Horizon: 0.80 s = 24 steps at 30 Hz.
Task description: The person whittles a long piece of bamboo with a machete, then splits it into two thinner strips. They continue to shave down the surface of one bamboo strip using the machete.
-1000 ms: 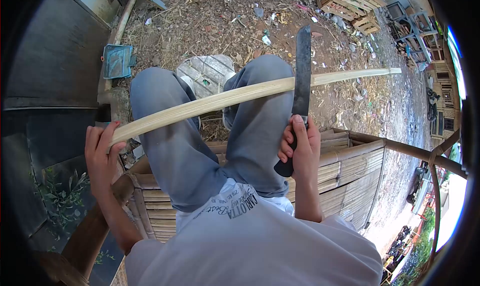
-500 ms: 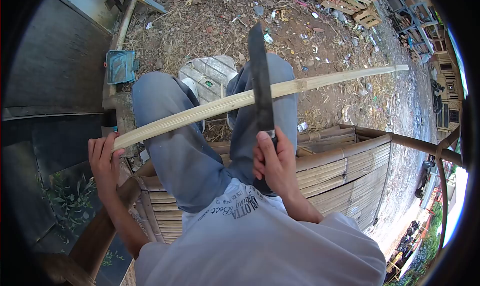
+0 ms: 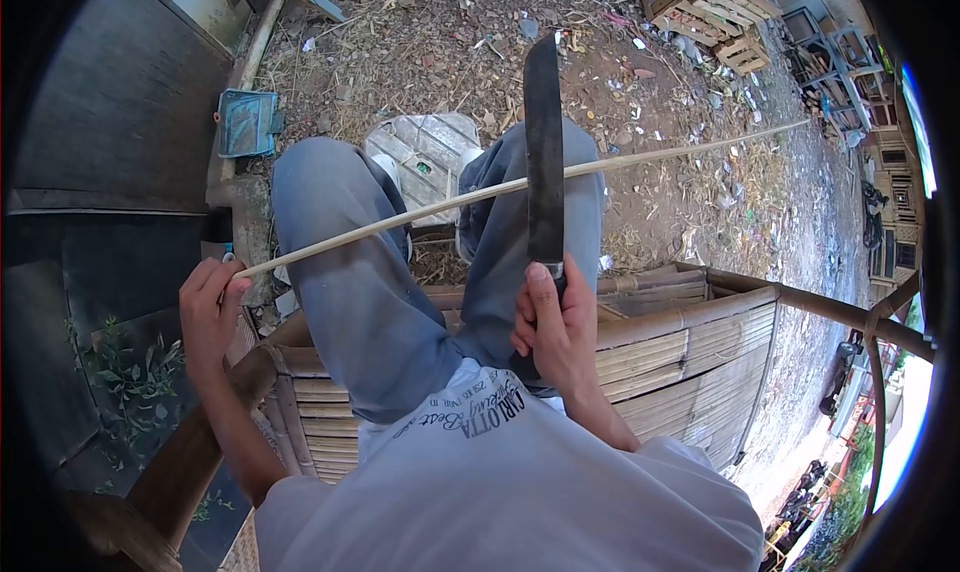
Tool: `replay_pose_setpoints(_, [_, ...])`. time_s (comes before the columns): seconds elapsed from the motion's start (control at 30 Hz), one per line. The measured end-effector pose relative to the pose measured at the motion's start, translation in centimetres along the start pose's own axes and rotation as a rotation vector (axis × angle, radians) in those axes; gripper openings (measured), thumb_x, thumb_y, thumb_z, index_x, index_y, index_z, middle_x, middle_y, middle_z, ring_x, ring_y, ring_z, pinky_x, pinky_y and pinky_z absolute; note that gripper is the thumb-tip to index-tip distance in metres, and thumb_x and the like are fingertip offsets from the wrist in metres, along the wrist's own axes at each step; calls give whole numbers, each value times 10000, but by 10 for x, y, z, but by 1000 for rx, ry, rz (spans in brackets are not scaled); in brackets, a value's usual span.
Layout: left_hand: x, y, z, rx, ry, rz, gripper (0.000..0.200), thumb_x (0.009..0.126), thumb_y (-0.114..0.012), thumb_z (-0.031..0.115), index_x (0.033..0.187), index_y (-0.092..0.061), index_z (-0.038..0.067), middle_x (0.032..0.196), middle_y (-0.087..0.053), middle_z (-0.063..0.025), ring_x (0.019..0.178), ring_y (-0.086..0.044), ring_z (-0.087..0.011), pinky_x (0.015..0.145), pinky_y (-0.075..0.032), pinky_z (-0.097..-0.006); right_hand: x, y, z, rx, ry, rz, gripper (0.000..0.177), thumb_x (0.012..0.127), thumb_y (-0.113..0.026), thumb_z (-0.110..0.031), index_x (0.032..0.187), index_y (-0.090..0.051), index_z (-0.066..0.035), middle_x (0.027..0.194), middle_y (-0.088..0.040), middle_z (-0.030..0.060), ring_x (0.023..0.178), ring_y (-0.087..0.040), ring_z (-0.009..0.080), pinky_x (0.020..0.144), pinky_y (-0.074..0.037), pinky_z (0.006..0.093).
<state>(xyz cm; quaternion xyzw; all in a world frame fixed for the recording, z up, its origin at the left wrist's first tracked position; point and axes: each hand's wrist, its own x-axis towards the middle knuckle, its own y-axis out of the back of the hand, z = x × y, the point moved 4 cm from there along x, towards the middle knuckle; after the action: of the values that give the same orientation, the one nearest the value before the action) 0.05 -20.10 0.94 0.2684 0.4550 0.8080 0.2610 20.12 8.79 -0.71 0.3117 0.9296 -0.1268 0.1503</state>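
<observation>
Seated person holding a bamboo strip [image 3: 400, 222] across the knees with a machete [image 3: 545, 142] set against it.

The left hand [image 3: 210, 310] has its grip closed round the near end of the bamboo strip, thumb on top. From there the strip runs up and to the right, over both grey-trousered knees and out above the littered ground [image 3: 690, 212], showing only its thin edge. The right hand [image 3: 556, 324] has its grip wrapped tight on the machete's dark handle, thumb laid along the spine. The blade points up and away and crosses the strip over the right knee. The person sits on a slatted bamboo platform [image 3: 680, 342]. A white plastic stool [image 3: 425, 152] stands between the legs, a teal tray [image 3: 247, 122] lies to the left, and wooden crates [image 3: 715, 12] lie far off.
</observation>
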Motion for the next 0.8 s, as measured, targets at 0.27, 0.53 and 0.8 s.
replay_pose_setpoints(0.27, [1,-4,5,-12,12,16,268,881,-637,239,862,-610,-27,686,-482,-107,601,-482,-250,531,-369,-357,-10,-13,13,-108,3,-177,194,1002,-499,-203,916,-435,-41,641,-459,7,436,-402,46,369,-333,230])
replay_pose_setpoints(0.53, [6,-7,9,-25,-44,57,305,906,-617,265,876,-619,-39,659,-417,-77,552,-411,-194,495,-299,-330,10,17,-10,114,-35,80,244,1013,-474,-245,849,-409,-77,611,-406,-8,415,-363,37,366,-326,222])
replay_pose_setpoints(0.8, [6,-10,12,-89,-15,28,219,823,-711,198,853,-663,-14,696,-597,-103,584,-535,-233,534,-411,-332,4,-12,0,80,-51,-19,218,1004,-492,-214,865,-431,-59,601,-404,-26,462,-395,25,391,-329,214])
